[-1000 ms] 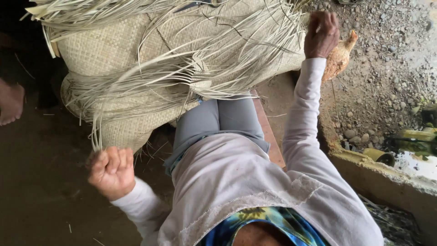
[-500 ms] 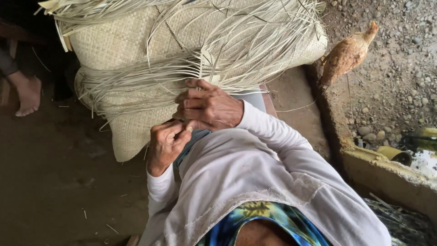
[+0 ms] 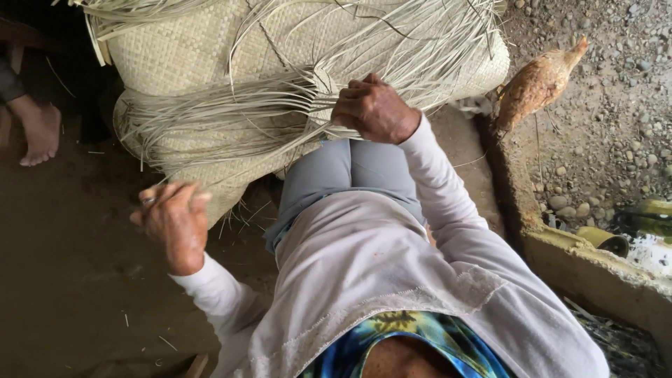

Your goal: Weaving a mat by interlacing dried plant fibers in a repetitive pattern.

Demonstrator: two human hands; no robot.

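Observation:
A large pale woven mat (image 3: 189,49), folded into a thick bundle, lies across my knees, and many loose straw strips (image 3: 231,115) fan out from its unfinished edge. My right hand (image 3: 374,108) rests on the bundle's near edge and clutches a bunch of these strips. My left hand (image 3: 171,224) is held out to the left, off the mat and above the dirt floor, with its fingers curled shut. Whether a thin strip runs through it is too fine to see. I wear a white long-sleeved top and grey trousers (image 3: 350,171).
A brown chicken (image 3: 535,84) stands on the gravel just right of the mat. Another person's bare foot (image 3: 38,129) is at the far left. A concrete ledge (image 3: 595,273) runs along the right, with a yellowish tube-shaped container (image 3: 603,240) behind it.
Half a second ago both hands met at the strips. My left hand has since drawn away to the lower left, and my right hand has shifted right along the mat's edge.

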